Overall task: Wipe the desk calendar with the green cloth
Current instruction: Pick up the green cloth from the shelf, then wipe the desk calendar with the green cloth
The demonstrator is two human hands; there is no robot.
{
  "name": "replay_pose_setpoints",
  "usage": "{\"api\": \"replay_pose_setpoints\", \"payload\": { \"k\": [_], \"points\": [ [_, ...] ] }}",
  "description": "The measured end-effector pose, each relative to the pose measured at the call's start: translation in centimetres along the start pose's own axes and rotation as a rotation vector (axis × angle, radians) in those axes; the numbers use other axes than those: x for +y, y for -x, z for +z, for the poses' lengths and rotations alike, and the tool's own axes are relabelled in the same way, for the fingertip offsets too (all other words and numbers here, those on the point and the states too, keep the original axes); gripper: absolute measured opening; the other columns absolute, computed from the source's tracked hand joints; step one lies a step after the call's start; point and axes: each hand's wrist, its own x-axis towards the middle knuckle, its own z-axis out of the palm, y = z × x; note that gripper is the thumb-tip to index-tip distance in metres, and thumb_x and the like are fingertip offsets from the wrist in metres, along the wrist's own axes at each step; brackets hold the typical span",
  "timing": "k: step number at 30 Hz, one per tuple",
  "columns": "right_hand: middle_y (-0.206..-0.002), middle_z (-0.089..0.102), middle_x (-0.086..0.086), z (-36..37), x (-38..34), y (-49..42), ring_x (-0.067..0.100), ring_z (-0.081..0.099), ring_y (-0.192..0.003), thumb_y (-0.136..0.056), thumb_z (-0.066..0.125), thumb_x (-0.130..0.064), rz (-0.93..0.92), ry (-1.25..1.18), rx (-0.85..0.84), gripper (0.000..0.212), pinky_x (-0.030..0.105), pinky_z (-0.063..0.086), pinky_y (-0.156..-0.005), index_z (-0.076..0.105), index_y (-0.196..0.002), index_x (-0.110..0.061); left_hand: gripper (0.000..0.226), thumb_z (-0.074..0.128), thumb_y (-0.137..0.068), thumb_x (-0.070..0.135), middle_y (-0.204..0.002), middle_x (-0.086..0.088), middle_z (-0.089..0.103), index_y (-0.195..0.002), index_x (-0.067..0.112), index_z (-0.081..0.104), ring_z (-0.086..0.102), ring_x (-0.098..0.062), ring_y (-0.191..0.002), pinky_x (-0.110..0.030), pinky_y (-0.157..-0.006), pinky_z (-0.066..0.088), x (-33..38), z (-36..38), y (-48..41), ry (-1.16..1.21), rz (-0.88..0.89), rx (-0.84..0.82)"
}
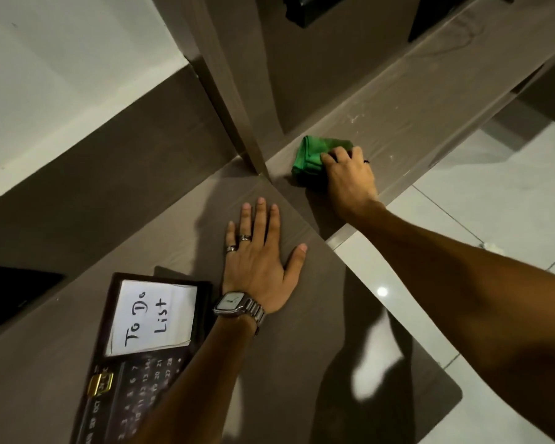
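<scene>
**Cloth under R hand, calendar untouched at lower left**

Head cam, looking down on a brown desk [302, 347] w/ a rounded near corner; pale floor tiles [494, 203] beyond its right edge.

- R hand [350, 174] — arm stretched out across the desk's far right part, palm down on the green cloth [311, 155]. Fingers curl over the cloth's near-right side; looks like a grasp, though the fingertips are hidden, so how firmly it's gripped can't be told. Cloth is folded/bunched, lying on the desk surface just beside the foot of a brown upright panel [237, 100].
- L hand [260, 261] — flat on the desk, fingers spread and straight, holding nothing. Two rings on it; a metal-band watch [234, 307] at the wrist.
- Desk calendar [135, 373] — lower left of view, dark frame, lying on the desk just beside the L forearm, which crosses over its right edge. White note [154, 315] reading "To Do List" on its upper part; date grid and month labels below, a gold slider [100, 382] on the left side. Well apart from the cloth — L hand sits between the two.
- Dark flat object [13, 293] at far left, too dim to ID.
</scene>
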Motion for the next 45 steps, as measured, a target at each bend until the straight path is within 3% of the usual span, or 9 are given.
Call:
{"api": "replay_pose_setpoints", "payload": {
  "k": [7, 13, 18, 22, 25, 29, 36, 42, 45],
  "points": [
    [-0.129, 0.063, 0.015, -4.7, -1.9, 3.0, 0.031, 0.057, -0.120, -0.090, 0.061, -0.003, 0.205, -0.625, 0.161, 0.044, 0.043, 0.047, -0.104, 0.055, -0.133, -0.009, 0.086, 0.007, -0.089, 0.072, -0.167, -0.005, -0.010, -0.155, 0.019, -0.006, -0.013, -0.025, -0.152, -0.048, -0.121, -0.006, -0.3, -3.0, 0.4, 0.149, 0.003, -0.143],
    [-0.131, 0.061, 0.006, -7.7, -9.9, 14.6, 0.016, 0.057, -0.120, -0.090, 0.062, -0.004, 0.211, -0.993, 0.277, 0.048, 0.040, 0.049, -0.103, 0.052, -0.136, -0.015, 0.074, 0.018, -0.094, 0.064, -0.165, -0.006, 0.020, -0.152, 0.020, 0.027, 0.012, -0.023, -0.152, -0.049, -0.121, 0.016, -3.1, -11.4, 6.1, 0.296, -0.066, 0.072],
    [-0.152, 0.044, 0.004, -8.3, -17.1, 26.2, 0.020, 0.041, -0.140, -0.085, 0.063, 0.006, -0.002, -1.029, 0.093, 0.074, 0.049, 0.036, -0.115, 0.037, -0.147, -0.024, 0.052, 0.036, -0.098, 0.043, -0.145, -0.014, 0.051, -0.135, 0.010, 0.052, 0.046, -0.030, -0.134, -0.051, -0.107, 0.040, -7.6, -15.4, 14.0, 0.417, -0.204, 0.286],
    [-0.158, 0.028, 0.001, -6.7, -20.2, 31.7, 0.018, 0.015, -0.149, -0.070, 0.074, 0.012, -0.345, -0.792, 0.053, 0.093, 0.050, 0.026, -0.113, 0.034, -0.147, -0.021, 0.042, 0.034, -0.104, 0.036, -0.118, -0.012, 0.068, -0.137, 0.016, 0.052, 0.068, -0.025, -0.097, -0.049, -0.084, 0.057, -10.5, -14.6, 18.3, 0.844, -0.415, 0.124],
    [-0.159, 0.020, 0.000, -5.2, -21.1, 33.0, 0.022, 0.014, -0.150, -0.078, 0.075, 0.002, -0.443, -0.722, -0.049, 0.088, 0.047, 0.032, -0.113, 0.031, -0.151, -0.018, 0.038, 0.037, -0.105, 0.023, -0.127, -0.007, 0.066, -0.141, 0.019, 0.050, 0.066, -0.013, -0.106, -0.029, -0.085, 0.058, -10.7, -13.3, 18.9, 0.991, -0.445, 0.071],
    [-0.162, 0.023, 0.005, -4.1, -21.7, 32.3, 0.022, 0.014, -0.150, -0.081, 0.072, -0.007, -0.450, -0.687, -0.093, 0.087, 0.044, 0.026, -0.107, 0.026, -0.153, -0.018, 0.038, 0.039, -0.104, 0.013, -0.120, 0.002, 0.064, -0.139, 0.018, 0.051, 0.064, 0.003, -0.100, -0.008, -0.072, 0.051, -10.2, -12.5, 18.8, 1.044, -0.466, 0.112],
    [-0.160, 0.032, 0.003, -5.0, -22.9, 32.2, 0.023, 0.025, -0.146, -0.079, 0.067, 0.009, -0.221, -0.841, -0.149, 0.087, 0.052, 0.039, -0.111, 0.030, -0.153, -0.018, 0.037, 0.038, -0.104, 0.010, -0.109, 0.018, 0.059, -0.136, 0.021, 0.053, 0.061, 0.020, -0.087, -0.003, -0.068, 0.048, -9.9, -12.2, 18.4, 1.076, -0.514, 0.156],
    [-0.159, 0.036, 0.005, -5.3, -21.9, 30.3, 0.017, 0.026, -0.148, -0.080, 0.058, 0.019, -0.113, -1.025, -0.136, 0.080, 0.042, 0.026, -0.121, 0.038, -0.151, -0.014, 0.038, 0.037, -0.104, 0.010, -0.124, 0.004, 0.063, -0.126, 0.033, 0.057, 0.063, -0.004, -0.108, -0.017, -0.084, 0.054, -9.5, -12.3, 18.3, 1.129, -0.544, 0.144],
    [-0.155, 0.041, 0.002, -5.4, -22.0, 31.4, 0.011, 0.029, -0.146, -0.078, 0.058, 0.021, -0.069, -1.094, -0.162, 0.079, 0.039, 0.031, -0.119, 0.044, -0.146, -0.016, 0.040, 0.035, -0.104, 0.006, -0.118, 0.012, 0.063, -0.128, 0.033, 0.054, 0.060, -0.006, -0.112, -0.010, -0.081, 0.052, -9.2, -12.6, 18.3, 1.123, -0.523, 0.145]
  ]
}}
